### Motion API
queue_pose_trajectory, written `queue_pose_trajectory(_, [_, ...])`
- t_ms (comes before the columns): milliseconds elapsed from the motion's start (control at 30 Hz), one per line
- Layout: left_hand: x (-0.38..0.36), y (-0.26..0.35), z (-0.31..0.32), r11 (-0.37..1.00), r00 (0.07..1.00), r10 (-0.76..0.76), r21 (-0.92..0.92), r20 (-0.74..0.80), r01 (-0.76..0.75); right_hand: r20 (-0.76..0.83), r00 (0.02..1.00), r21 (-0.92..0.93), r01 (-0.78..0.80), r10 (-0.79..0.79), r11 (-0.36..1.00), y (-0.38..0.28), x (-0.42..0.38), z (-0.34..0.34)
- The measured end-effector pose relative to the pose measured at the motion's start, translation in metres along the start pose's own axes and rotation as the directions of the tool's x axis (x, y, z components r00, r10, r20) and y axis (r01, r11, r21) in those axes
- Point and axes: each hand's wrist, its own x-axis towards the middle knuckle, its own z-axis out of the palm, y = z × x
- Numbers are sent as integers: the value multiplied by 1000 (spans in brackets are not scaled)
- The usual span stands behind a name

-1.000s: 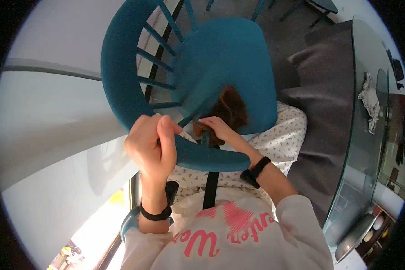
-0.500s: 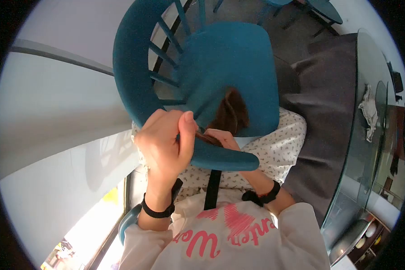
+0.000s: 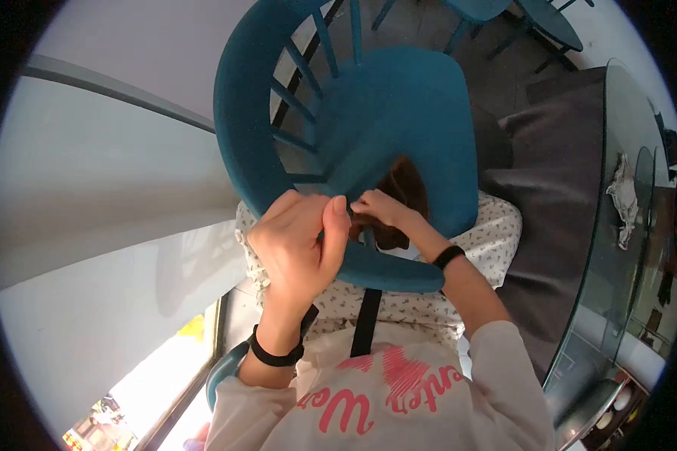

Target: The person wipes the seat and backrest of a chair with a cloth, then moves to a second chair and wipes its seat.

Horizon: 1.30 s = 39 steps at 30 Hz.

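Fingers closed on the brown cloth (image 3: 409, 186) at centre, the right hand (image 3: 387, 208) now shows clear of the blue armrest (image 3: 391, 270) that partly hid it, likely freer to move; the left hand (image 3: 297, 239) clasps the armrest.

Two hands (image 3: 297, 244) show, each with one black wristband (image 3: 450, 257) behind it; one brown cloth (image 3: 409, 186) lies at the right hand (image 3: 387, 207), one blue spindle-back chair (image 3: 402, 98) beneath both.
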Motion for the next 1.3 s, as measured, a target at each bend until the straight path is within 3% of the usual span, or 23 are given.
queue_pose_trajectory(33, [-1,0,0,1000,1000,7,-4,-11,-7,-91,989,10,115,-113,993,2,8,2])
queue_pose_trajectory(167, [-1,-1,1,1000,1000,-3,-6,-11,3,-118,990,-46,65,-70,997,1,2,0])
queue_pose_trajectory(233, [-2,-3,2,1000,1000,15,5,-22,-15,-430,881,202,305,-195,931,6,-24,3])
queue_pose_trajectory(267, [-1,-2,2,1000,1000,12,2,-23,-12,-428,883,201,301,-193,932,6,-41,2])
queue_pose_trajectory(333, [1,1,1,1000,1000,5,-26,-13,-6,-229,957,213,227,-177,950,-6,-76,-9])
queue_pose_trajectory(367, [0,2,0,1000,1000,3,-25,-11,-3,-226,958,216,226,-176,950,-30,-91,-24])
queue_pose_trajectory(433, [0,3,-1,1000,1000,-3,-14,-13,3,132,991,323,-48,6,945,-74,-116,-55])
queue_pose_trajectory(467, [0,3,-2,1000,1000,1,-17,-11,-1,127,992,325,-48,7,945,-76,-116,-51])
queue_pose_trajectory(500, [-1,2,-2,1000,1000,-1,-17,-21,0,17,951,308,290,-310,906,-82,-113,-41])
queue_pose_trajectory(533, [-3,1,-3,1000,999,-5,-16,-32,4,-78,799,257,594,-596,763,-86,-110,-31])
queue_pose_trajectory(600, [-4,0,-4,1000,1000,0,-16,-30,0,-32,819,231,564,-573,793,-86,-100,-19])
queue_pose_trajectory(667, [-4,0,-4,1000,1000,2,-15,-26,-3,25,933,242,343,-359,908,-85,-95,-14])
queue_pose_trajectory(700, [-3,1,-4,1000,1000,-8,-16,-15,7,25,933,246,343,-359,907,-80,-91,-12])
queue_pose_trajectory(767, [-3,1,-4,1000,1000,-16,-17,2,16,21,1000,-8,-18,19,1000,-62,-78,-4])
queue_pose_trajectory(800, [-3,1,-3,1000,1000,-12,-15,5,12,19,1000,-4,-19,19,1000,-51,-70,1])
queue_pose_trajectory(867, [0,0,-2,1000,1000,-7,-12,10,7,-109,991,-173,53,-73,983,-31,-53,10])
queue_pose_trajectory(1000, [0,2,-2,1000,1000,-3,-22,4,3,-50,980,-125,187,-194,974,-11,-37,-5])
queue_pose_trajectory(1067, [-1,2,-2,1000,1000,-3,-25,2,3,161,986,341,-94,40,935,-11,-38,-15])
queue_pose_trajectory(1133, [-1,2,-2,999,1000,-8,-33,-2,7,144,989,359,-96,47,928,-11,-37,-17])
queue_pose_trajectory(1233, [-2,1,-1,999,1000,-23,-42,-8,23,128,974,492,-226,187,841,5,-36,-13])
queue_pose_trajectory(1300, [-1,0,-2,999,1000,-19,-50,-11,18,-13,968,833,-128,250,539,4,-44,-13])
